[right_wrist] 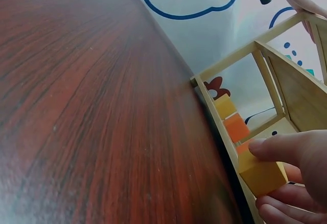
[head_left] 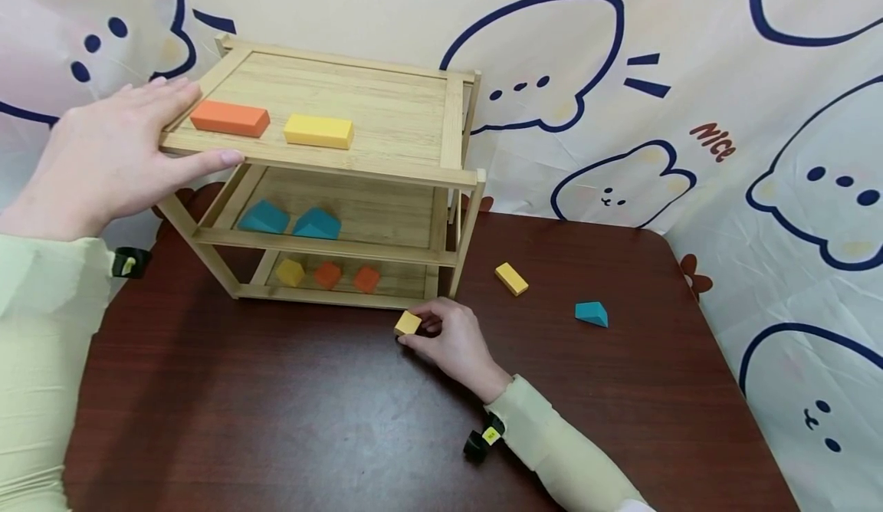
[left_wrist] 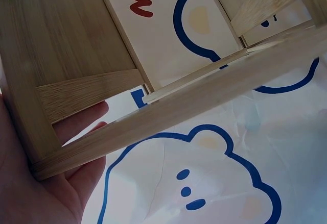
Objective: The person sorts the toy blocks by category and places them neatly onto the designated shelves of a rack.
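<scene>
My left hand (head_left: 120,152) holds the front left corner of a wooden shelf rack (head_left: 386,161), thumb along the front edge and fingers at the left side. In the left wrist view, some of its fingers (left_wrist: 84,122) show behind the rack's wooden bar. My right hand (head_left: 455,339) pinches a yellow cube (head_left: 407,323) between thumb and fingers, just before the bottom shelf's right end. On that shelf sit a yellow block (head_left: 290,272) and two orange blocks (head_left: 327,274), partly hidden behind the held cube in the right wrist view.
The top shelf bears an orange bar (head_left: 230,118) and a yellow bar (head_left: 319,131). Two blue blocks (head_left: 317,223) sit on the middle shelf. On the brown table (head_left: 276,405), right of the rack, lie a yellow block (head_left: 511,279) and a blue block (head_left: 592,313). Patterned cloth hangs behind.
</scene>
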The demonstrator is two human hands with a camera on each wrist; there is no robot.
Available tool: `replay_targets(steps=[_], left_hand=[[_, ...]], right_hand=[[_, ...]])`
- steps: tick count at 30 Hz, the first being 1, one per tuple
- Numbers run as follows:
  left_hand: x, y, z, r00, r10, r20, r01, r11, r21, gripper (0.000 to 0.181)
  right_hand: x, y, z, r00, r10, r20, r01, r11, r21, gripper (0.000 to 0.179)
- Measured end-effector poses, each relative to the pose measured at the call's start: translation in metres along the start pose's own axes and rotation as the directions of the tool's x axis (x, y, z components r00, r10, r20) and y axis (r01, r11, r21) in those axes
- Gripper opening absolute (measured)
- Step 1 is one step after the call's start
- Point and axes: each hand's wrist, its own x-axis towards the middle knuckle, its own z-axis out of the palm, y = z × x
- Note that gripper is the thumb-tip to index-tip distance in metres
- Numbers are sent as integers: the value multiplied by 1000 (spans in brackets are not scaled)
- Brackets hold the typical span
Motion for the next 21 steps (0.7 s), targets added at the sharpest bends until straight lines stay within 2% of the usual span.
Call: replay_targets(steps=[13,21], left_hand=[[-1,1,-1,1000,-6,0,6,1000,5,96],[0,0,1,1000,-1,-4,1,1000,7,97]], right_hand=[[11,-6,10,999,-26,-34,25,1000,-18,35],[18,-10,18,996,-59,-63,47,983,-176,35]])
